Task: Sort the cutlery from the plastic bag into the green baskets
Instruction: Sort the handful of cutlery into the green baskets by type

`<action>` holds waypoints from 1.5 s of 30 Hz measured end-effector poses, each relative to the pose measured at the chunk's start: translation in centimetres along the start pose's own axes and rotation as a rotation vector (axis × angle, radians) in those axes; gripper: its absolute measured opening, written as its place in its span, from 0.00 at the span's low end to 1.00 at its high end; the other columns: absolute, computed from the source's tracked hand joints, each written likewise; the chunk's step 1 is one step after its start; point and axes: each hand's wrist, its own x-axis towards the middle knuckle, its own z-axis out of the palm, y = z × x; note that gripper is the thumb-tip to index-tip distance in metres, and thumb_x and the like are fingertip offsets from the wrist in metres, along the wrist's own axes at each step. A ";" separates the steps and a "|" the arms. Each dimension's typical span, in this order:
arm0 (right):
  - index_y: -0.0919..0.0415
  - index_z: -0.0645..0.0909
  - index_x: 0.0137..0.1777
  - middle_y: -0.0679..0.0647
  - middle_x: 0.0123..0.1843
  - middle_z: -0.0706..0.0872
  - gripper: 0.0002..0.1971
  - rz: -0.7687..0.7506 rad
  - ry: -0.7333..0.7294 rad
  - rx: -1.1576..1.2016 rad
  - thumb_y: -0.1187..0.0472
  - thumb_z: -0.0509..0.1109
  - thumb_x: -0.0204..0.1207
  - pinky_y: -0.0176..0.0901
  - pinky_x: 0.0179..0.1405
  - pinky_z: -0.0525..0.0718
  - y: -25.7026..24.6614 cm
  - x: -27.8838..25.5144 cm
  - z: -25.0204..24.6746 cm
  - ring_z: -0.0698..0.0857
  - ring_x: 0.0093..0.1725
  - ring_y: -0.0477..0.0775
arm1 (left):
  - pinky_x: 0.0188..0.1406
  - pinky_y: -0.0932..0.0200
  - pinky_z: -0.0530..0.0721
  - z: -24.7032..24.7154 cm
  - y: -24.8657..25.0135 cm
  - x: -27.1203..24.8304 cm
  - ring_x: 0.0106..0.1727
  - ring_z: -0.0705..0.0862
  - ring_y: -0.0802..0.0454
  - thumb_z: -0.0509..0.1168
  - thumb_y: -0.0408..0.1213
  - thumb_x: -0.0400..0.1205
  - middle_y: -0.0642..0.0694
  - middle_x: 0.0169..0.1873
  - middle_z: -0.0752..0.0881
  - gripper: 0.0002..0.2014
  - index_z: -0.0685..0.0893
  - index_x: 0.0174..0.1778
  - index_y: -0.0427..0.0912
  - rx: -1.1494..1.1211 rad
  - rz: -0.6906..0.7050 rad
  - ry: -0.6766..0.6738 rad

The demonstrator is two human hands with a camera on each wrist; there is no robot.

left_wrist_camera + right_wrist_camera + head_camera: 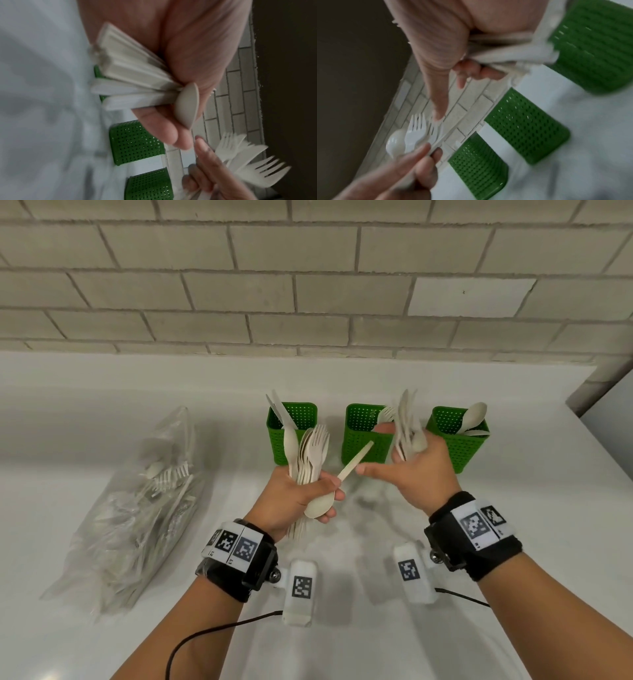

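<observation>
— On the white counter (102,412) we have three green perforated plastic baskets (367,436) standing in a row by the tiled wall. Have we got far?

— We judge that we are only part way. Each basket holds just a few pale pieces: the left one some knives, the middle one a fork, the right one spoons.

— And the clear plastic bag (137,508)?

— It lies on its side well to the left of the baskets, with plenty of cutlery inside, so much sorting remains.

— What do our hands carry?

— Our left hand (294,498) grips a mixed bunch of pale forks and spoons (311,453) upright, with one pale disposable spoon (339,477) lying crosswise, bowl towards us, pinched at the fingertips. Our right hand (421,470) clutches a second, blurred bundle of pale cutlery (406,422) in front of the middle and right baskets; its thumb sticks out towards the crosswise spoon's handle.

— So both handfuls must go in the baskets first, then the bag's contents.
</observation>
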 end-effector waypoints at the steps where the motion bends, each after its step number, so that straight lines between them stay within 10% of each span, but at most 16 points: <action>1: 0.62 0.84 0.60 0.29 0.29 0.81 0.30 -0.056 -0.130 -0.065 0.66 0.88 0.56 0.25 0.32 0.73 -0.4 -0.2 -0.1 0.77 0.29 0.36 | 0.23 0.57 0.84 0.0 0.0 0.0 0.23 0.83 0.44 0.70 0.27 0.80 0.34 0.33 0.89 0.04 0.86 0.43 0.29 0.018 -0.005 -0.012; 4: 0.59 0.87 0.43 0.41 0.31 0.84 0.14 -0.236 -0.401 -0.480 0.60 0.87 0.60 0.36 0.31 0.76 -0.8 -0.7 1.0 0.80 0.30 0.41 | 0.18 0.59 0.80 0.5 0.1 0.0 0.18 0.80 0.47 0.69 0.23 0.79 0.32 0.29 0.86 0.03 0.86 0.40 0.30 0.061 0.022 -0.053; 7: 0.60 0.82 0.31 0.54 0.32 0.77 0.15 -0.337 -0.371 -0.746 0.52 0.81 0.66 0.46 0.28 0.72 1.0 -0.9 1.7 0.75 0.30 0.54 | 0.20 0.59 0.79 0.8 -0.1 0.1 0.16 0.78 0.50 0.67 0.25 0.81 0.39 0.24 0.84 0.05 0.84 0.39 0.31 0.061 0.077 -0.043; 12: 0.65 0.79 0.29 0.60 0.26 0.81 0.20 0.082 -0.033 -0.149 0.51 0.75 0.76 0.40 0.31 0.77 0.6 -0.5 1.0 0.79 0.25 0.51 | 0.16 0.61 0.75 0.2 -0.1 0.1 0.16 0.75 0.51 0.71 0.35 0.81 0.43 0.21 0.80 0.10 0.85 0.38 0.31 0.059 0.044 0.025; 17: 0.60 0.87 0.38 0.48 0.33 0.91 0.06 0.067 -0.055 0.148 0.63 0.82 0.68 0.34 0.38 0.84 -1.5 -0.5 2.5 0.89 0.35 0.44 | 0.14 0.64 0.70 1.2 -0.4 0.2 0.15 0.71 0.52 0.75 0.36 0.78 0.44 0.19 0.78 0.10 0.82 0.34 0.39 0.170 0.031 -0.013; 27: 0.57 0.81 0.31 0.48 0.24 0.79 0.12 0.130 0.062 0.224 0.61 0.78 0.74 0.40 0.27 0.74 -0.5 -0.4 2.2 0.74 0.23 0.46 | 0.21 0.58 0.83 1.3 0.2 -0.3 0.24 0.84 0.47 0.67 0.47 0.79 0.39 0.34 0.89 0.19 0.86 0.48 0.32 0.002 0.062 -0.033; 32: 0.62 0.84 0.36 0.61 0.30 0.84 0.08 0.111 -0.123 0.161 0.62 0.77 0.75 0.40 0.27 0.76 -0.7 -0.7 2.4 0.77 0.27 0.51 | 0.26 0.55 0.87 1.5 0.2 -0.4 0.28 0.88 0.44 0.67 0.43 0.80 0.37 0.37 0.90 0.14 0.86 0.50 0.33 -0.034 0.067 -0.054; 38: 0.72 0.84 0.45 0.60 0.38 0.89 0.05 0.296 0.174 0.439 0.70 0.67 0.79 0.43 0.33 0.86 -0.8 0.5 1.7 0.89 0.34 0.54 | 0.29 0.54 0.89 0.9 0.1 -0.2 0.31 0.89 0.44 0.62 0.42 0.86 0.37 0.42 0.91 0.14 0.85 0.53 0.33 -0.068 0.044 -0.012; 45: 0.64 0.82 0.42 0.62 0.29 0.79 0.14 0.242 -0.089 0.321 0.63 0.84 0.62 0.36 0.21 0.73 -0.9 -0.6 2.6 0.72 0.22 0.50 | 0.38 0.48 0.91 1.5 0.3 -0.3 0.33 0.88 0.43 0.65 0.43 0.84 0.38 0.40 0.91 0.11 0.87 0.57 0.42 0.015 0.085 -0.093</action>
